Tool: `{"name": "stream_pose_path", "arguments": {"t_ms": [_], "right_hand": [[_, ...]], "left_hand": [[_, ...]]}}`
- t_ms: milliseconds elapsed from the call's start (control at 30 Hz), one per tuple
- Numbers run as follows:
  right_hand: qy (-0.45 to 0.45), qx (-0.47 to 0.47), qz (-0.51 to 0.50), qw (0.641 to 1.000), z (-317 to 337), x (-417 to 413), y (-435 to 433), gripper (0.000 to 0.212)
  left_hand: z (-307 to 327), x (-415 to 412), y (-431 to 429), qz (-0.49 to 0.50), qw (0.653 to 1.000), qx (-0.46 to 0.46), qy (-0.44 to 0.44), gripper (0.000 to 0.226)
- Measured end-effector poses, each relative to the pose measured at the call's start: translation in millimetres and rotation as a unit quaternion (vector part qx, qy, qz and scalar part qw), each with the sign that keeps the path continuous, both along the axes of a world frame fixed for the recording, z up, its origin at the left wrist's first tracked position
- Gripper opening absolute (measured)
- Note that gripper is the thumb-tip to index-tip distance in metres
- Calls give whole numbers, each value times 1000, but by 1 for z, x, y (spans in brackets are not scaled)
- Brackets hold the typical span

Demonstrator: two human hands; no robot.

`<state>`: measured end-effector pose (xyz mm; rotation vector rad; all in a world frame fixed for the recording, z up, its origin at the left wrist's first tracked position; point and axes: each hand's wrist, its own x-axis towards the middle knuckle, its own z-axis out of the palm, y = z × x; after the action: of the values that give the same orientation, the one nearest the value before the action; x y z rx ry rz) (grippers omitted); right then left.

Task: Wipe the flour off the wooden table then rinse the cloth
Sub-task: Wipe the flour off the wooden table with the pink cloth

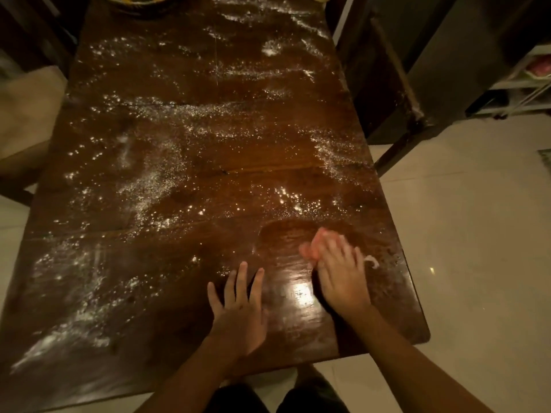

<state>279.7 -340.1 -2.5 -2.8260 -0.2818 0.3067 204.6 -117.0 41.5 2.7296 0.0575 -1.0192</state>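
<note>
A dark wooden table point(208, 150) fills the view, dusted with white flour point(149, 186) over most of its top. Near the front right lies a wiped, shiny patch point(286, 242). My right hand point(340, 272) presses flat on a pink cloth point(308, 248) at that patch; the cloth shows only past my fingertips and is blurred. A small white bit point(372, 260) lies just right of that hand. My left hand point(238, 305) rests flat on the table with fingers spread, a little left of the right hand, holding nothing.
A woven basket point(137, 3) sits at the table's far end. A cushioned chair point(26, 114) stands on the left, and dark chairs point(387, 84) on the right. A white shelf rack point(533, 81) stands at the far right on the pale tiled floor point(477, 234).
</note>
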Motion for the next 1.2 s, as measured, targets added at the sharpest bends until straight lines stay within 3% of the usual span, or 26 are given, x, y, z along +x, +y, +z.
{"name": "stream_pose_path", "arguments": {"t_ms": [67, 133, 333, 400, 500, 567, 633, 767, 833, 867, 933, 1033, 1100, 1200], "right_hand": [[3, -15, 130, 991, -1, -19, -38, 50], [-5, -26, 162, 986, 0, -25, -84, 49], [8, 5, -84, 996, -1, 39, -112, 52], [-6, 2, -96, 995, -3, 62, -93, 53], [-7, -17, 114, 993, -4, 60, -73, 53], [-12, -3, 279, 960, -2, 60, -90, 53], [-15, -9, 325, 946, 0, 82, -108, 53], [-2, -6, 95, 995, -5, 129, -83, 52], [12, 9, 15, 1000, -4, 136, -45, 52], [18, 8, 28, 999, -4, 133, -28, 52], [14, -9, 163, 986, -5, 122, -13, 53], [-2, 4, 354, 935, 0, 131, -36, 51], [-6, -9, 338, 941, -2, 152, -49, 53], [-6, -13, 143, 990, -6, 175, -29, 53]], "left_hand": [[12, 14, -26, 34, 999, -12, 23, 83], [15, 29, -50, 45, 998, -46, 26, 82], [-15, 46, -75, -16, 998, -49, 33, 78], [-20, 46, -76, -12, 998, -35, 43, 79], [-23, 46, -76, 1, 998, -27, 48, 80], [-24, 47, -77, 4, 998, -17, 53, 81], [-24, 47, -78, 11, 999, -18, 51, 83], [-23, 49, -77, 19, 998, -19, 64, 86], [-22, 51, -77, 23, 997, -22, 75, 88], [-21, 52, -77, 24, 996, -20, 78, 89], [-21, 53, -76, 23, 996, -16, 82, 89], [-21, 52, -77, 21, 996, -18, 82, 90], [-23, 52, -77, 22, 996, -20, 80, 90], [-24, 51, -76, 19, 997, -24, 77, 91]]}}
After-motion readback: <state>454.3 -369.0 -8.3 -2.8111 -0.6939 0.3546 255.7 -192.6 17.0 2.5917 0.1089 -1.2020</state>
